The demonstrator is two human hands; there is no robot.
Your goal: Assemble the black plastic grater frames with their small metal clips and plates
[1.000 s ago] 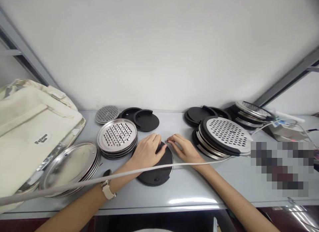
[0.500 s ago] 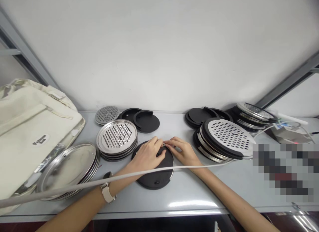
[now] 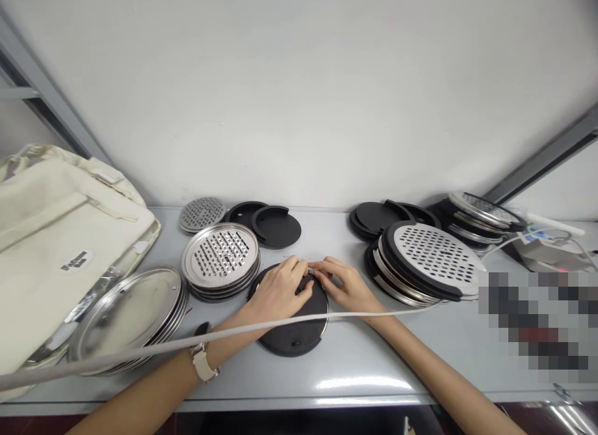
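Observation:
A round black disc (image 3: 299,326) with a thin metal rim lies flat on the grey table in front of me. My left hand (image 3: 278,290) rests on its far half, fingers curled down onto it. My right hand (image 3: 343,285) is at the disc's far right edge, its thumb and fingers pinched on the rim there. The fingertips of both hands meet at the disc's far edge. A pale watch (image 3: 202,362) sits on my left wrist.
A stack of perforated metal discs (image 3: 219,254) and a pile of plain metal lids (image 3: 128,313) lie left; a cream bag (image 3: 56,248) beyond. Black discs (image 3: 275,226) sit at the back. Black-rimmed perforated discs (image 3: 427,257) are stacked right. A white cable (image 3: 140,351) crosses my arms.
My hands have drawn closer together at the disc's far edge, the right fingers now pinching the rim. The view has shifted slightly; the disc itself stays in place.

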